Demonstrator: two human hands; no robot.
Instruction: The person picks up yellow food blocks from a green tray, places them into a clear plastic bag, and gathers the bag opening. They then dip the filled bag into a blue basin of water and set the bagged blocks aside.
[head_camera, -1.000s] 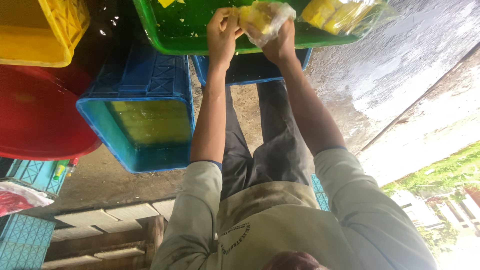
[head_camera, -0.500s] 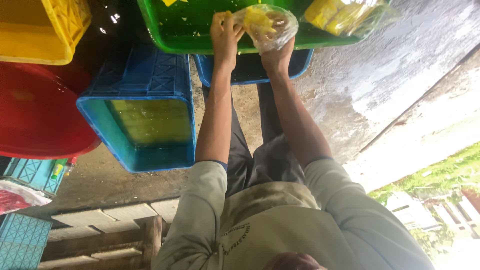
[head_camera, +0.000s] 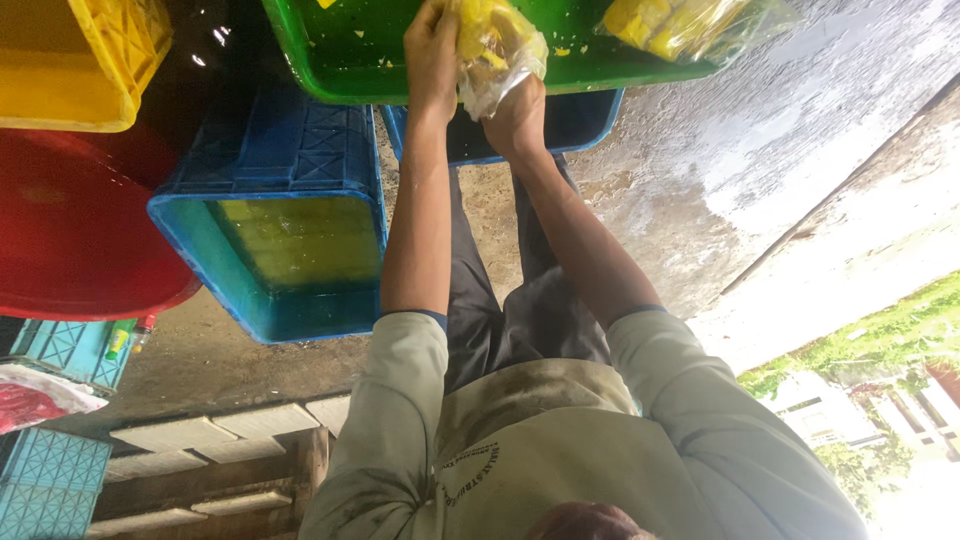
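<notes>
Both hands, left (head_camera: 432, 50) and right (head_camera: 518, 115), are crowded together over the green plastic crate (head_camera: 350, 60), with a clear plastic bag of yellow pieces (head_camera: 495, 45) filling the gap between them. A second clear bag of yellow pieces (head_camera: 680, 25) blocks the crate's right end. To the left, a blue plastic crate of greenish water (head_camera: 280, 250), a red plastic tub (head_camera: 70, 230) and a yellow plastic crate (head_camera: 80, 60) stand packed close. The wet concrete floor (head_camera: 720, 170) on the right lies open.

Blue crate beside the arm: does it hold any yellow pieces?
No. The blue crate shows only bare walls; the yellow pieces are in the clear bag both hands hold.
</notes>
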